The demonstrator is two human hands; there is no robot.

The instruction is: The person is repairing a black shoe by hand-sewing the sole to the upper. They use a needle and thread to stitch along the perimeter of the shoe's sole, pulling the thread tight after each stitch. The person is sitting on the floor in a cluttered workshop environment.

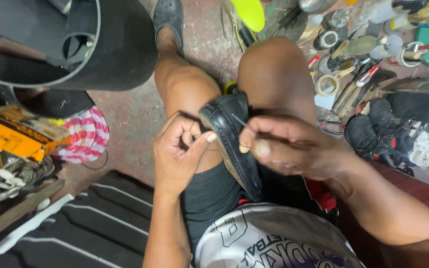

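A black leather shoe (232, 136) rests on edge between my knees, sole rim facing up. My left hand (177, 154) is curled beside the shoe's left side, thumb pressing against the sole edge. My right hand (286, 146) is closed on a thin needle (239, 120) that pokes at the rim of the sole; the fingers pinch it near the shoe's right side. Any thread on the needle is too fine to make out.
Large black drum (75, 44) at upper left. Yellow box (6, 134), striped red cloth (88, 134) and a sandal (11, 178) at left. Tape rolls (326, 85), tools and bottles (363, 44) litter the floor at upper right; black sneakers (373, 131) at right.
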